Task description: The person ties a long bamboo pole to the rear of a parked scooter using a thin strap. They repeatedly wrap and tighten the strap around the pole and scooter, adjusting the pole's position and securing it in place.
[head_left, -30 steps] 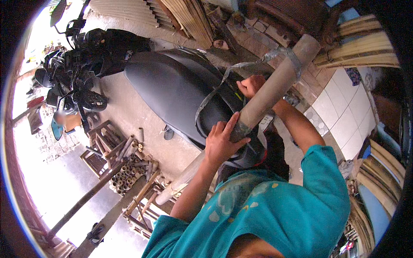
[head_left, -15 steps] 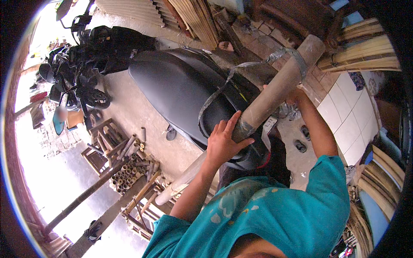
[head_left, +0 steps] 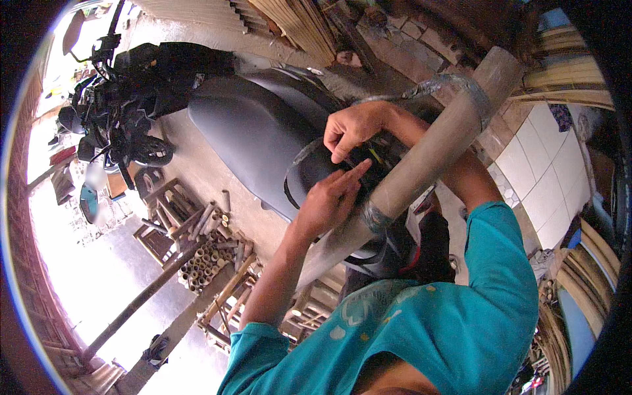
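Observation:
A thick bamboo pole lies slantwise across the back end of a black scooter seat. A grey rubber strap is wound round the pole near its upper end and runs down to my right hand. That hand pinches the strap over the scooter's black rear rack. My left hand is just below it, off the pole, fingers curled and forefinger pointing at the rack. Whether it holds anything is hidden. Another grey band wraps the pole lower down.
Another parked motorbike stands at the upper left. Short bamboo pieces and wooden frames lie on the concrete floor to the left. A long pole slants across the floor. White tiles are at the right.
My left hand has let go of the pole and moved up beside the right hand. My right hand has come out from behind the pole onto the strap over the rack.

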Demonstrator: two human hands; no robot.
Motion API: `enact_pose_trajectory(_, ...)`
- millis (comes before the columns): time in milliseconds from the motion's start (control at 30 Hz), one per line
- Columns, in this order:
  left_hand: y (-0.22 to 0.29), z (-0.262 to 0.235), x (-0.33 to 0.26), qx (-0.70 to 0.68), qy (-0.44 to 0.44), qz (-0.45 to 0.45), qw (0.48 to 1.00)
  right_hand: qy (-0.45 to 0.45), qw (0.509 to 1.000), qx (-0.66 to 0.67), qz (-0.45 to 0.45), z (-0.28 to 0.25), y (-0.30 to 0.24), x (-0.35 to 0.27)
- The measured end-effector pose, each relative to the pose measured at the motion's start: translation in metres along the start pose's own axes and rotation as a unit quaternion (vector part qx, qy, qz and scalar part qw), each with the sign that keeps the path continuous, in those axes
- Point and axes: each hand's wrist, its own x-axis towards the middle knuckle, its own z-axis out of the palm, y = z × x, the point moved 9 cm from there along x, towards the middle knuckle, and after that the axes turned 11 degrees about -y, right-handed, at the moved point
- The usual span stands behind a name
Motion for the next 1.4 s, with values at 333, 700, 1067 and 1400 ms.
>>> enact_pose_trajectory(333, -0.014, 0.004, -0.022, 0.153, 0.007, -0.049, 0.987, 0.377, 0.916, 0.078, -0.109, -0.024, 0.020, -0.043)
enact_pose_trajectory(700, -0.060, 0.015, -0.063, -0.260, 0.023, -0.049, 0.964, 0.786, 0.594, 0.168, 0.032, 0.244, 0.005, -0.136)
enact_pose_trajectory(1067, -0.092, 0.019, -0.093, -0.042, 0.064, 0.008, 0.997, 0.752, 0.639, 0.159, -0.025, 0.299, 0.003, 0.039)
enact_pose_trajectory(1400, -0.076, 0.020, -0.126, -0.004, 0.105, 0.090, 0.990, 0.799, 0.578, 0.090, 0.139, 0.295, -0.022, 0.041)
